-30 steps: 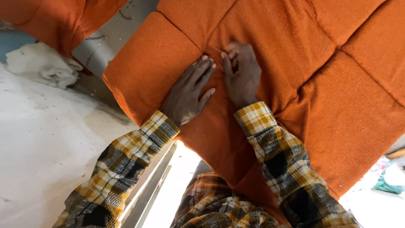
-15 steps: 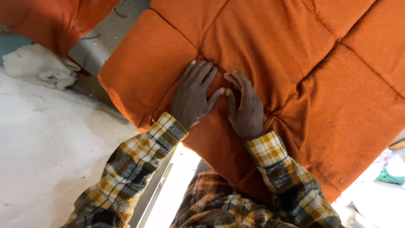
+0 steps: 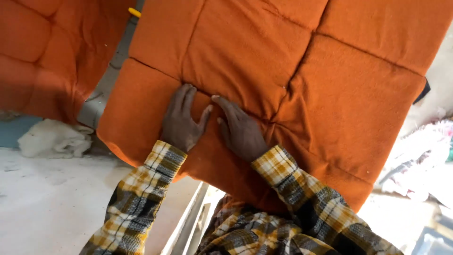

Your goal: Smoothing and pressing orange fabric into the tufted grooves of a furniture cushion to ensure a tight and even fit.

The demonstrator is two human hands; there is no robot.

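1. We see a large orange cushion (image 3: 292,89) filling most of the view; its cloth is soft and fuzzy like fleece, and deep stitched seams divide it into plump square panels.
2. The cushion lies tilted across the frame, its lower edge over our lap and its left corner above the pale counter (image 3: 42,198).
3. Our left hand (image 3: 181,120) lies flat on the cushion, palm down, fingers spread and gripping nothing; the fingertips reach a seam.
4. Our right hand (image 3: 240,130) rests just beside it, also open and palm down, the forefinger stretched toward the same seam where four panels meet.
5. The two thumbs nearly touch; we cannot tell whether they do.
6. Both sleeves (image 3: 141,189) are of woven plaid in yellow, white and dark grey.
7. A second orange cushion (image 3: 52,56), quilted the same way, sits at upper left, well apart from the hands.
8. Below it a crumpled white cloth (image 3: 54,139) lies on the counter, which looks dusty and matt.
9. A small yellow object (image 3: 134,12) shows between the two cushions at the top; its kind is unclear.
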